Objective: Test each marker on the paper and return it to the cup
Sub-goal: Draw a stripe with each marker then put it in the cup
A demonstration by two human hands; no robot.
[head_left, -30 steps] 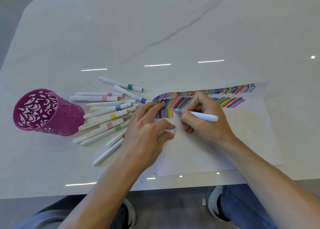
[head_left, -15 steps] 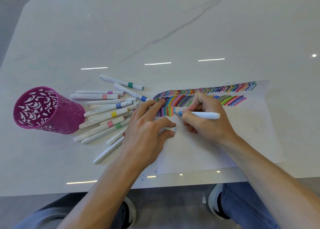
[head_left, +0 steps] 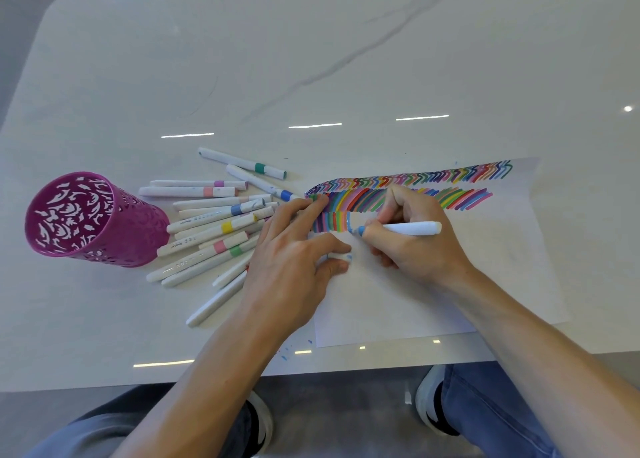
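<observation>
A pale marble-look table (head_left: 311, 59) fills the view, with a white sheet of paper (head_left: 415, 301) lying at its near right, the sheet's near edge close to the table's near edge. Two rows of coloured strokes (head_left: 464, 201) run across the far part of the paper, and a shorter third row starts below them at the left. A purple cut-out cup (head_left: 138, 235) stands at the left, well apart from the paper, and no marker shows inside it. Between cup and paper lie the loose markers (head_left: 207, 229), white barrels with coloured bands, fanned out on the table. The left hand (head_left: 291, 260) rests over the paper's left edge and the nearest loose markers. Its longer fingers are stretched onto the left end of the strokes, and its thumb and forefinger pinch a small white cap (head_left: 341, 257). The right hand (head_left: 415, 246) lies on the paper just right of it and grips a marker (head_left: 412, 229) with a blue band. The barrel points right, and the tip touches the paper at a light blue stroke ending the third row.
</observation>
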